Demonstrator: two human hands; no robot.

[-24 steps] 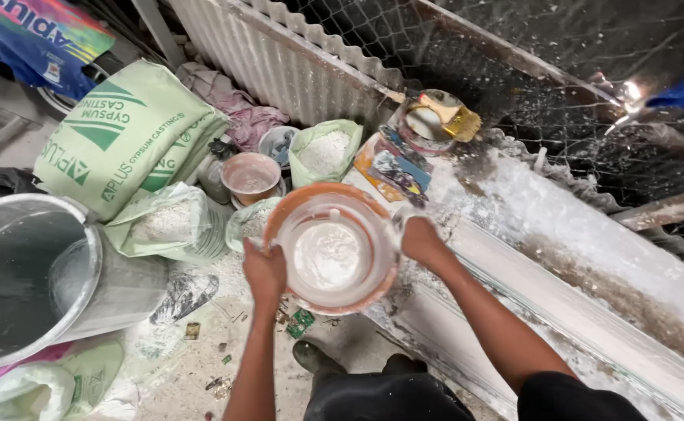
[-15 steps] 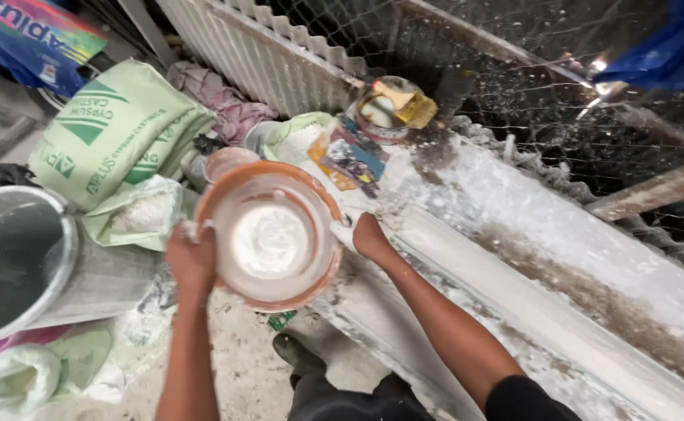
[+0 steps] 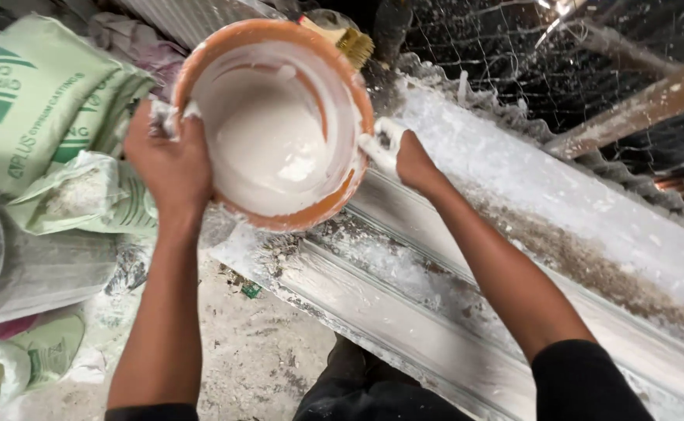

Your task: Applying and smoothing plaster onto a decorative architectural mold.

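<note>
Orange bowl [image 3: 273, 125], its inside coated with wet white plaster, was held up between both hands, above the near end of a long white moulded cornice form [image 3: 404, 312]. Compared with the frames just before, it had come up and closer to the camera, and had shifted from over the sacks and tubs toward the form, so the mix now hung over the mould rather than over the supplies.

Left of the left hand lay a green-printed plaster sack [image 3: 38, 93], a smaller open bag [image 3: 84, 195] of white powder, and below it a grey metal bucket [image 3: 14, 265]. The left hand [image 3: 169, 160] was clenched on the bowl's left rim, fingers curled over the edge. The right hand [image 3: 400, 152], smeared white, gripped the bowl's right side. Beyond the bowl, a brush [image 3: 349, 39] with straw-coloured bristles peeked out. Right of the right hand ran plaster-spattered corrugated sheet [image 3: 560, 195] and wire mesh [image 3: 513, 54].
</note>
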